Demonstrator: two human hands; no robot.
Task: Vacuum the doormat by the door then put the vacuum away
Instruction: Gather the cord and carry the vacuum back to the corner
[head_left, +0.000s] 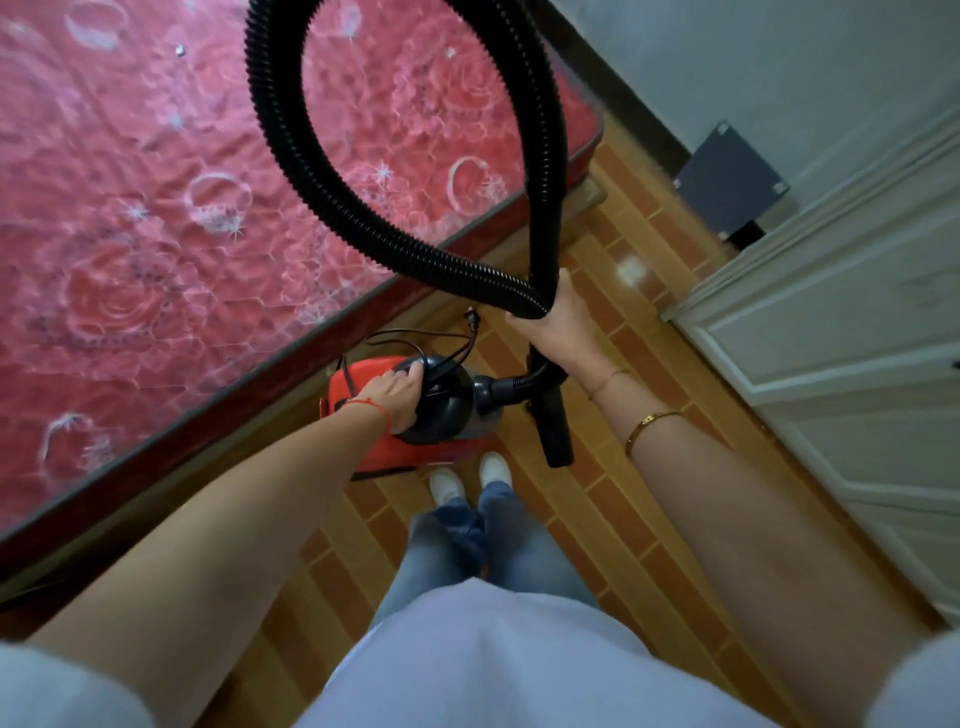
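Tiled floor (613, 499) forms a narrow strip between the bed (156, 208) edge and door (831, 364). Left hand (395, 395) grips the vacuum (415, 415) by the bed; right hand (561, 322) clutches the looped hose (291, 135) and black tube (553, 426) mid-strip.

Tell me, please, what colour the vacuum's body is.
Red, with a black top, on the vacuum; head view.

Pale short sleeves (62, 686), light top, blue jeans (498, 545), white shoes (447, 483); red string bracelet (371, 406) left, gold bangle (652, 423) right

Head camera looks steeply down, close above floor (613, 499).
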